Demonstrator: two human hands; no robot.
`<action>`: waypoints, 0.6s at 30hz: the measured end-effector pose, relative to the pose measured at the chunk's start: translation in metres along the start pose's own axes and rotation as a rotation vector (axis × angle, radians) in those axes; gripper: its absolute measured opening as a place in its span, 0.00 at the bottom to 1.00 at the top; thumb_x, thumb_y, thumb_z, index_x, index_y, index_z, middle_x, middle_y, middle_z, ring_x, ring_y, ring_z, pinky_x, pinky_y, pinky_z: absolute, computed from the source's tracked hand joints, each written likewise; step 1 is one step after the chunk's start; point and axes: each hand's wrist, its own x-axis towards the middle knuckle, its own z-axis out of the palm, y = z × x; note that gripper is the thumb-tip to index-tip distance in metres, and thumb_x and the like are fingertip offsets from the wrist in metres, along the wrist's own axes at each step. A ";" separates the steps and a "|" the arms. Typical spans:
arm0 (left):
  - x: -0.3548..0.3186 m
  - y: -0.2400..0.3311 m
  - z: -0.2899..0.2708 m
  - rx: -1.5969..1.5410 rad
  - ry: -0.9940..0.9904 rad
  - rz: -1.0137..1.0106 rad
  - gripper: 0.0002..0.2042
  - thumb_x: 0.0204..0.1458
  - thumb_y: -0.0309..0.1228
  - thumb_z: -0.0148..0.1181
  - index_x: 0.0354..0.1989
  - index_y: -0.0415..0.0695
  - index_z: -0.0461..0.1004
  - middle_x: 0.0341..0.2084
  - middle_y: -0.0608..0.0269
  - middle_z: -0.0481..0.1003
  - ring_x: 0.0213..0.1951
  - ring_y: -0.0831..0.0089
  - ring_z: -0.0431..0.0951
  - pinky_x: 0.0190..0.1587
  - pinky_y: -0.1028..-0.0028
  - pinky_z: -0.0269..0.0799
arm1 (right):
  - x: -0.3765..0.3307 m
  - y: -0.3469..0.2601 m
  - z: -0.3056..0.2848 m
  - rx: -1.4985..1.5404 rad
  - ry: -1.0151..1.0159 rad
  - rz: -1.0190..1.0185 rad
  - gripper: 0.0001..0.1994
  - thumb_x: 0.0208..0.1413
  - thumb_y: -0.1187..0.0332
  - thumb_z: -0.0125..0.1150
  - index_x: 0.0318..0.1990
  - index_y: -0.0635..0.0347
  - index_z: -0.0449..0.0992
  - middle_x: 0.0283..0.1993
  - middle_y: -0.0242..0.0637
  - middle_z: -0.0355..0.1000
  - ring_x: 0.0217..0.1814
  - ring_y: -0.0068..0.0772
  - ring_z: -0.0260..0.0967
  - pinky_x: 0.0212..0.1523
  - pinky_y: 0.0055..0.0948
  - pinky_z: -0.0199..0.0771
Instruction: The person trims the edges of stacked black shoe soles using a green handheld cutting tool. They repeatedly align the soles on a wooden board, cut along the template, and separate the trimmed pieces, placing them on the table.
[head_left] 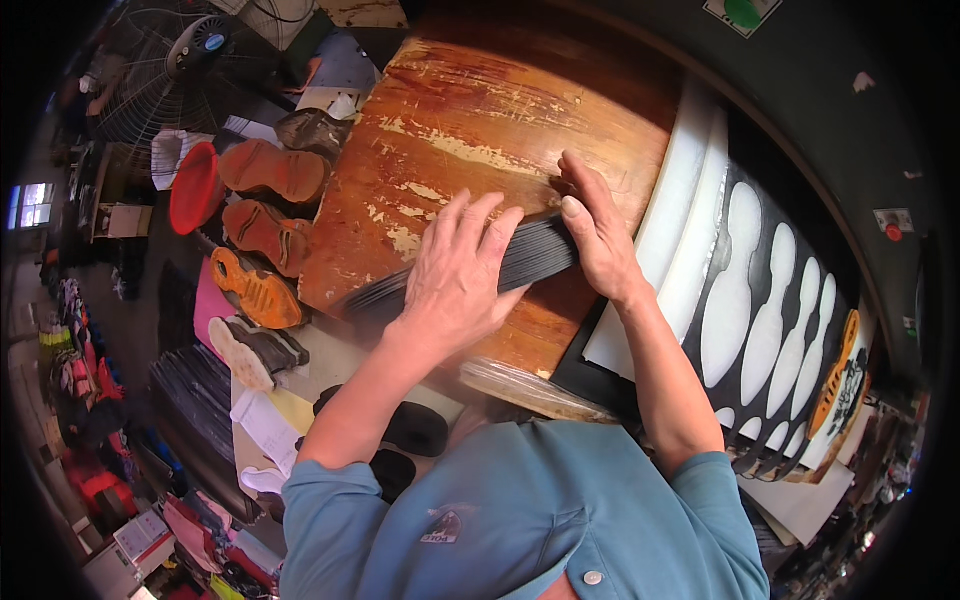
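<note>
A stack of thin dark grey sheets [535, 255] sits aslant on the worn brown wooden board [430, 135], between my two hands. My left hand [462, 265] lies across its middle, fingers stretched over the far side and thumb along the near side, closed on the stack. The stack's left end shows past this hand and is blurred. At the right end, my right hand [603, 238] is upright with its fingers stretched out and apart. Its palm and thumb touch the sheet ends without wrapping around them.
Right of the board stand white sheets [650, 230] and a black panel with white sole-shaped pieces [733, 300]. Reddish-brown soles [275, 170], an orange sole [257, 287] and a shoe [257, 350] line the left side. A red container [196, 188] and a fan [195, 50] are farther left.
</note>
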 end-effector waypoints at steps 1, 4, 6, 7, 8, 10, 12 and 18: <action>0.002 -0.002 0.003 0.025 0.002 -0.011 0.43 0.47 0.36 0.80 0.72 0.44 0.62 0.68 0.47 0.65 0.73 0.42 0.62 0.72 0.47 0.60 | 0.001 0.003 0.003 0.035 -0.021 0.035 0.35 0.73 0.47 0.54 0.78 0.62 0.61 0.76 0.55 0.62 0.79 0.53 0.59 0.78 0.43 0.59; 0.001 -0.007 0.009 -0.038 0.047 -0.047 0.45 0.46 0.37 0.80 0.73 0.44 0.62 0.70 0.48 0.64 0.75 0.41 0.58 0.73 0.44 0.57 | 0.001 0.012 0.007 0.322 0.037 0.128 0.38 0.76 0.43 0.45 0.82 0.58 0.52 0.81 0.51 0.56 0.85 0.48 0.52 0.82 0.45 0.49; -0.003 -0.008 0.013 -0.030 0.099 -0.034 0.45 0.46 0.37 0.80 0.73 0.44 0.62 0.69 0.46 0.65 0.73 0.40 0.60 0.72 0.45 0.60 | 0.002 0.016 0.011 0.545 0.061 0.186 0.40 0.76 0.39 0.39 0.83 0.56 0.48 0.82 0.50 0.56 0.84 0.49 0.53 0.83 0.48 0.49; -0.004 -0.008 0.015 -0.034 0.109 -0.038 0.44 0.47 0.37 0.80 0.72 0.44 0.62 0.68 0.46 0.66 0.73 0.40 0.62 0.72 0.46 0.61 | 0.002 0.017 0.011 0.624 0.017 0.206 0.40 0.75 0.38 0.39 0.83 0.57 0.49 0.82 0.51 0.56 0.84 0.49 0.54 0.83 0.49 0.50; -0.006 -0.008 0.017 -0.070 0.124 -0.048 0.44 0.47 0.37 0.80 0.72 0.43 0.62 0.66 0.45 0.68 0.71 0.41 0.65 0.70 0.47 0.64 | 0.002 0.017 0.012 0.691 -0.032 0.216 0.41 0.75 0.37 0.40 0.83 0.57 0.49 0.81 0.51 0.57 0.83 0.50 0.55 0.83 0.49 0.51; -0.007 -0.008 0.021 -0.157 0.136 -0.075 0.42 0.48 0.36 0.80 0.71 0.42 0.64 0.63 0.45 0.72 0.66 0.42 0.72 0.66 0.50 0.70 | 0.002 0.017 0.012 0.715 -0.095 0.192 0.43 0.74 0.35 0.41 0.83 0.58 0.49 0.79 0.52 0.60 0.81 0.51 0.58 0.81 0.49 0.56; -0.005 -0.007 0.020 -0.198 0.056 -0.121 0.41 0.46 0.34 0.81 0.68 0.40 0.65 0.58 0.45 0.74 0.58 0.44 0.77 0.60 0.54 0.76 | 0.003 0.015 0.010 0.747 -0.134 0.209 0.44 0.74 0.34 0.39 0.83 0.58 0.49 0.78 0.52 0.61 0.79 0.51 0.60 0.80 0.48 0.57; 0.004 0.005 -0.021 -0.663 0.237 -0.338 0.30 0.52 0.30 0.80 0.60 0.37 0.71 0.46 0.54 0.82 0.46 0.63 0.85 0.52 0.66 0.81 | 0.003 -0.008 0.017 0.798 -0.163 0.092 0.53 0.63 0.40 0.65 0.83 0.60 0.44 0.81 0.47 0.56 0.82 0.44 0.55 0.81 0.43 0.55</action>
